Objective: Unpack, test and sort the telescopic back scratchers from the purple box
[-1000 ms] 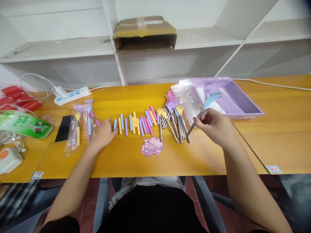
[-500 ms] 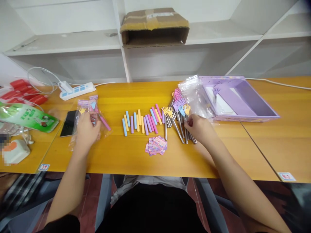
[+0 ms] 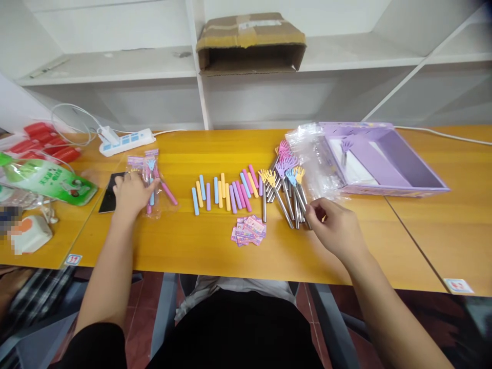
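Observation:
My left hand [image 3: 130,195] lies with fingers spread and thumb out, over back scratchers in clear bags at the left. Beside its thumb is a bagged back scratcher with a blue hand-shaped head [image 3: 151,164]. My right hand [image 3: 336,225] is closed, thumb and forefinger pinched at the metal shaft of a back scratcher with a yellow head [image 3: 299,174]. That one lies in a pile of back scratchers [image 3: 284,166] with pink, purple, blue and yellow heads. Left of the pile are rows of pastel handle sleeves [image 3: 223,189]. Printed cards [image 3: 249,230] lie in front of them.
A purple tray [image 3: 418,169] with a purple-headed scratcher stands right, beside clear bags [image 3: 313,159]. At left are a phone [image 3: 108,197], power strip [image 3: 128,142], green pack [image 3: 69,182], red packets [image 3: 46,141] and white object [image 3: 34,236]. A cardboard box [image 3: 251,41] sits on the shelf.
My left hand has opened, its fingers spreading across the bagged scratchers. My right hand has moved down and right along the pile, toward the shaft ends. The view has shifted slightly.

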`<state>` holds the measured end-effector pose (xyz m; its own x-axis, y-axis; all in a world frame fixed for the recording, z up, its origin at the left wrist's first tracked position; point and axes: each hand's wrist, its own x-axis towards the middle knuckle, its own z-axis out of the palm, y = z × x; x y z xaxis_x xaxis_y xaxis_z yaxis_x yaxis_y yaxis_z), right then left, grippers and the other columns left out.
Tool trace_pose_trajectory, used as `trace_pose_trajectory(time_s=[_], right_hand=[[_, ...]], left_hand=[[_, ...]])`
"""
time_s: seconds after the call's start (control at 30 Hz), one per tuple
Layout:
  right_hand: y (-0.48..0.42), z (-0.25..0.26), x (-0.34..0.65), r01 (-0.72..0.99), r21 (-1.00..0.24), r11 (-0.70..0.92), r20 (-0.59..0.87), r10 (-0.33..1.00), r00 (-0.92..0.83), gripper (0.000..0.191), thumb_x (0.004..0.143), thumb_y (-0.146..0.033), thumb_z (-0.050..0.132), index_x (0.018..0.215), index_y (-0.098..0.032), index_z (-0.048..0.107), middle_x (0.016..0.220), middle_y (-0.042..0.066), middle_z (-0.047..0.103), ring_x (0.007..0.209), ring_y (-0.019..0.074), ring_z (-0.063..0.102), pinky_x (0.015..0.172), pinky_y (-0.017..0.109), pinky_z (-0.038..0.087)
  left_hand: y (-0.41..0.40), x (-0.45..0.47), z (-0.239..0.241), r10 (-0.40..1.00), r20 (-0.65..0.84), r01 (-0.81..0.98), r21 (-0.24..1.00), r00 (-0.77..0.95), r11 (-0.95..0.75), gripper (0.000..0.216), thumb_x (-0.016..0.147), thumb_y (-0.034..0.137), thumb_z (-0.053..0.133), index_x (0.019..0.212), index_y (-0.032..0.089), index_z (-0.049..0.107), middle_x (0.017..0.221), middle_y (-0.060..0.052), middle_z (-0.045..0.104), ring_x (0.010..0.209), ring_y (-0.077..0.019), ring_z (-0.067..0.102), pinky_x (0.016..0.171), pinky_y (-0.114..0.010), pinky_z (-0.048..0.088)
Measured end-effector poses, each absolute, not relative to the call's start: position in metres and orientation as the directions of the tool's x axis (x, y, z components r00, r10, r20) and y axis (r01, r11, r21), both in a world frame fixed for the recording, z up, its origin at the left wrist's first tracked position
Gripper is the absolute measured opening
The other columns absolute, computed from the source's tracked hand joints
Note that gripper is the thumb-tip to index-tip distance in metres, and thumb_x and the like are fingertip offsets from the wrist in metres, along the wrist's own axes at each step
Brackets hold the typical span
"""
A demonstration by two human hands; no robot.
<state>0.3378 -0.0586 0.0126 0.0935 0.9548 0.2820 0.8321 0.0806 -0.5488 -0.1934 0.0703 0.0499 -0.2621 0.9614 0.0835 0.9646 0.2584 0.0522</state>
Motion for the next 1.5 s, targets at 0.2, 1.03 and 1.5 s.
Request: trace_pose_trajectory(time_s=[0.2,1.03,1.5], right_hand=[[-0.066,0.013,0.337,0.819,-0.569,0.071,0.263,0.960,0.099,0.023,0.100,-0.037,0.061,0.083,-0.022,0.065,0.072,0.002,0.069,0.064,0.0168,0.061,0.066,0.030,0.043],[-0.108,0.013,0.232,0.730,-0.429,0.533,0.347,0.843,-0.412,0.064,0.110,-0.021,0.049,0.172,-0.022,0.034,0.117,0.011,0.079,0.074,0.0206,0.072,0.067,0.033,0.057],[-0.089,0.006,0.259,0.350,-0.932,0.091,0.024,0.981,-0.190,0.039,0.110,-0.053,0.054,0.112,-0.021,0.076,0.074,0.000,0.062,0.067,0.0164,0.054,0.064,0.029,0.045]], left_hand=[[0.100,-0.194,0.037,0.951,0.102,0.952,0.126,-0.292,0.279,0.077,0.092,0.048,0.078,0.142,-0.001,0.044,0.145,-0.036,0.061,0.134,-0.0460,0.063,0.106,-0.049,0.052],[-0.068,-0.044,0.018,0.582,-0.281,-0.010,0.895,0.763,0.446,0.098,0.100,0.016,0.055,0.177,0.047,0.003,0.119,-0.008,0.067,0.056,-0.0063,0.063,0.049,-0.019,0.055],[-0.092,-0.039,0.010,0.251,-0.404,0.207,0.800,0.880,0.563,0.106,0.095,0.008,0.052,0.175,0.054,0.000,0.122,-0.006,0.067,0.049,-0.0010,0.052,0.041,-0.011,0.043]])
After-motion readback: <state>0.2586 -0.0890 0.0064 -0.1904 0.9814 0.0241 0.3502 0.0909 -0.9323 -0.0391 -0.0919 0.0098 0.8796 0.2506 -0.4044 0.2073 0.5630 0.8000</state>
